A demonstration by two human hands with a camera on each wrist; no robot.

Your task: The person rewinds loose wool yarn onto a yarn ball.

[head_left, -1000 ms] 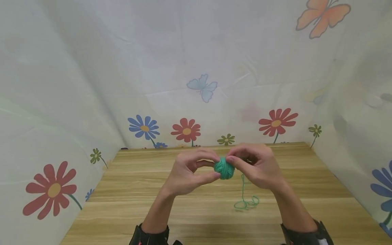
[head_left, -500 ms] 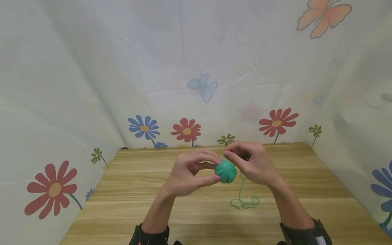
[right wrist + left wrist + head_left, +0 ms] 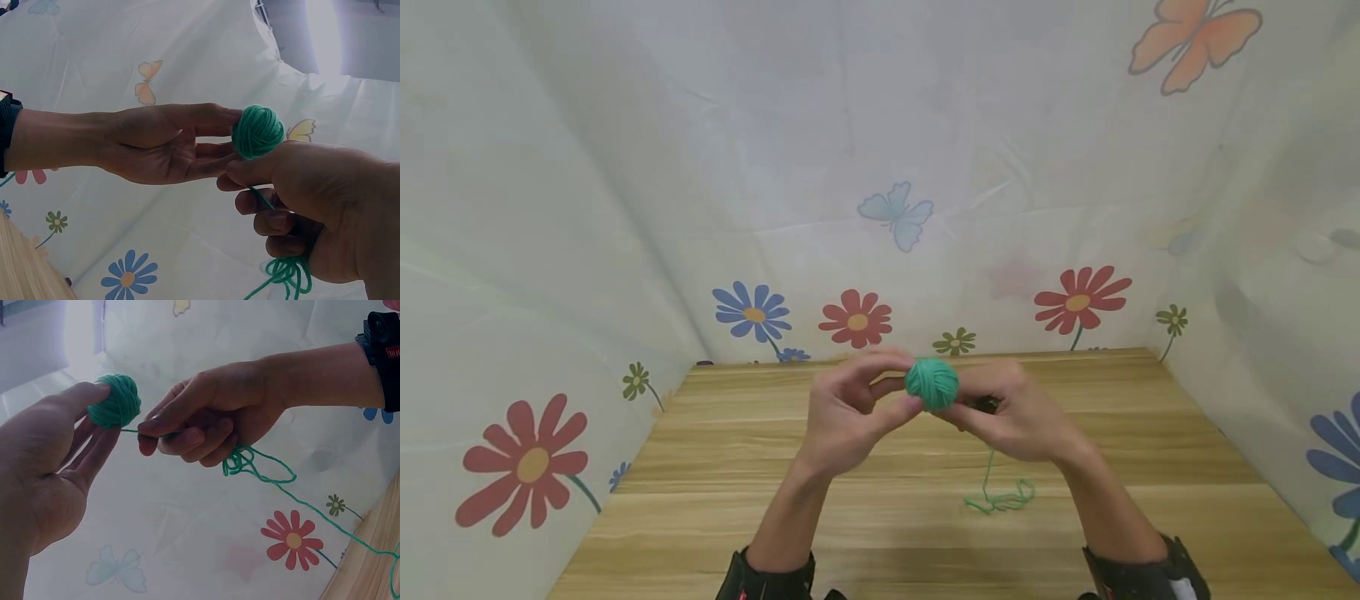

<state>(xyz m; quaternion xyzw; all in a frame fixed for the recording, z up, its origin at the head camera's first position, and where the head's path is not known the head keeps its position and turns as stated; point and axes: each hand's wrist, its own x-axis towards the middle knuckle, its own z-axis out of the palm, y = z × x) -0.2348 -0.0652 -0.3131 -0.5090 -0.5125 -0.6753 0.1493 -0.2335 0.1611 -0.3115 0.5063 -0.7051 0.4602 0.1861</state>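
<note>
A small green ball of yarn is held up above the table between both hands. My left hand pinches it from the left, thumb below and fingertips on top. Just right of the ball, my right hand pinches the yarn strand between thumb and forefinger. In the left wrist view a short taut strand runs from the ball to those fingertips. Loose loops of yarn hang below the right hand's curled fingers. From there the tail drops to a small loose coil on the tabletop.
The wood-grain table stretches beneath both hands. White sheeting printed with flowers and butterflies stands around its back and sides. Dark bands circle both wrists.
The ball of yarn has moved up and left with my left hand. My right hand went from the ball's top, slightly away, then down to its right side, partly behind it.
</note>
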